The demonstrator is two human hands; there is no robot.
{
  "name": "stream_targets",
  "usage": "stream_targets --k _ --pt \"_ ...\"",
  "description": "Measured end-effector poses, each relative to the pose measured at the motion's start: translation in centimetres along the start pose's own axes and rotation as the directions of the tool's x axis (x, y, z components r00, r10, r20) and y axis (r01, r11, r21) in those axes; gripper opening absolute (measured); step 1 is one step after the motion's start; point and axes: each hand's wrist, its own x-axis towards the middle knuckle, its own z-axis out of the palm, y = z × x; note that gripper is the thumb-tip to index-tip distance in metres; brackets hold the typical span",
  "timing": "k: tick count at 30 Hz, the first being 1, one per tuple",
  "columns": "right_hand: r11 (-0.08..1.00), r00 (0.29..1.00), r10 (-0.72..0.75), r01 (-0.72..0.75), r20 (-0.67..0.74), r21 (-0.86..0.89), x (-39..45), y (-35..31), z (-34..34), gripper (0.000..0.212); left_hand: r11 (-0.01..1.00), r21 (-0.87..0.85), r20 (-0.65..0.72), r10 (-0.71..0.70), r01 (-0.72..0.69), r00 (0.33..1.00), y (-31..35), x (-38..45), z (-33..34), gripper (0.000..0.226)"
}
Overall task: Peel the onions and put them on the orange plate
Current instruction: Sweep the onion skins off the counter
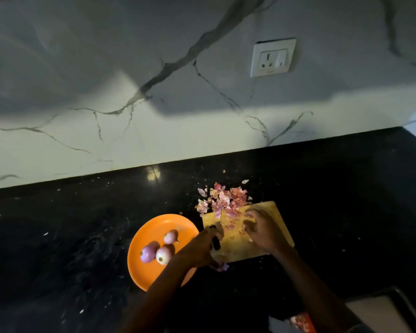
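Three peeled onions (154,251) lie on the orange plate (139,272), which sits on the black counter left of the wooden cutting board (274,248). My left hand (199,248) grips a black-handled knife (216,241) at the board's left edge, blade pointing away from me. A small purple onion bit (222,266) shows under its fingers. My right hand (262,230) rests palm down on the board, its fingers bent over loose peel scraps. A heap of pink onion peels (223,199) covers the board's far edge and spills onto the counter.
The black counter (70,236) runs along a white marble wall with a socket (273,57). Small peel flakes are scattered on the counter. A sink edge (394,306) and a red-patterned packet (300,322) show at the lower right.
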Motion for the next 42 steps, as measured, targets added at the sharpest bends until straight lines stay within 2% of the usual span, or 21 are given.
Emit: stream_targets --k 2,4,6,8,10,11,13,15,16,19,22,25,28,30,33,36,38,40,42 --pt "0.999 0.999 -0.03 0.028 -0.031 -0.044 -0.5 0.7 -0.1 0.031 0.999 0.033 0.037 -0.033 0.032 0.999 0.3 0.3 0.8 0.072" --pt "0.998 0.998 -0.033 0.03 -0.051 -0.047 -0.7 1.3 -0.5 0.033 0.996 -0.049 0.004 -0.073 0.073 0.997 0.5 0.5 1.3 0.034" --pt "0.998 0.997 -0.038 0.035 -0.061 -0.053 -0.9 1.8 -1.2 0.04 0.996 0.037 0.018 -0.08 0.079 0.997 0.9 0.8 1.3 0.007" --pt "0.997 0.999 -0.03 0.027 -0.039 -0.07 -1.4 2.7 -2.1 0.053 0.995 0.069 0.014 -0.074 0.073 0.997 1.5 1.1 0.8 0.023" --pt "0.992 1.0 -0.004 0.006 0.011 -0.124 -1.9 4.0 -2.7 0.072 0.998 0.049 -0.058 -0.044 0.047 0.997 1.6 1.3 0.5 0.026" --pt "0.99 0.998 0.022 -0.014 0.053 -0.139 -2.2 4.6 -2.9 0.082 0.999 0.007 -0.116 -0.03 0.031 0.993 1.8 1.5 0.4 0.024" --pt "0.992 0.983 0.082 -0.064 0.165 -0.113 -2.8 5.4 -3.0 0.094 0.977 -0.211 -0.244 -0.085 0.033 0.966 2.4 2.0 0.3 0.014" --pt "0.993 0.967 0.114 -0.103 0.228 -0.061 -3.3 5.4 -2.4 0.088 0.918 -0.386 -0.28 -0.21 0.091 0.937 3.4 2.5 0.2 0.015" --pt "0.994 0.974 0.11 -0.103 0.199 -0.048 -3.4 5.1 -2.0 0.08 0.906 -0.409 -0.294 -0.245 0.11 0.924 3.7 2.9 0.3 0.014" --pt "0.989 0.984 0.118 -0.129 0.134 0.076 -2.6 4.9 -0.3 0.06 0.91 -0.393 -0.285 -0.261 0.136 0.922 4.5 3.6 0.9 0.011" --pt "0.979 0.999 0.008 -0.017 0.044 0.203 -1.4 2.6 0.0 0.044 0.907 -0.395 -0.318 -0.287 0.149 0.904 4.6 3.6 1.3 0.006" --pt "0.953 0.997 0.079 -0.079 0.012 0.294 -0.3 1.7 -1.3 0.044 0.875 -0.459 -0.393 -0.355 0.154 0.848 4.4 2.6 1.3 0.009" --pt "0.978 0.977 0.177 -0.16 -0.117 0.136 0.0 3.5 -2.2 0.041 0.805 -0.572 -0.425 -0.457 0.16 0.781 4.5 1.7 1.2 0.005" --pt "0.974 0.958 0.221 -0.227 -0.184 -0.016 -0.3 4.4 -2.2 0.043 0.767 -0.616 -0.402 -0.502 0.18 0.766 4.6 2.0 1.5 0.01" --pt "0.915 0.923 0.345 -0.371 -0.172 -0.16 -0.7 4.8 -1.7 0.055 0.729 -0.643 -0.367 -0.562 0.235 0.741 4.7 2.7 2.0 0.012" --pt "0.92 0.922 0.368 -0.38 -0.124 -0.097 -0.4 4.8 -1.3 0.061 0.674 -0.705 -0.367 -0.614 0.221 0.699 5.9 2.7 1.8 0.013" --pt "0.917 0.908 0.397 -0.399 -0.133 0.011 0.4 4.8 -1.4 0.057 0.591 -0.786 -0.334 -0.654 0.183 0.679 6.7 2.9 1.5 0.014" --pt "0.88 0.87 0.47 -0.449 -0.151 0.153 1.1 4.7 -2.2 0.054 0.487 -0.866 -0.312 -0.706 0.116 0.637 6.5 3.0 1.1 0.017" --pt "0.855 0.854 0.499 -0.458 -0.149 0.243 1.7 4.6 -3.2 0.055 0.435 -0.9 -0.331 -0.709 0.017 0.623 6.4 3.0 0.6 0.016"
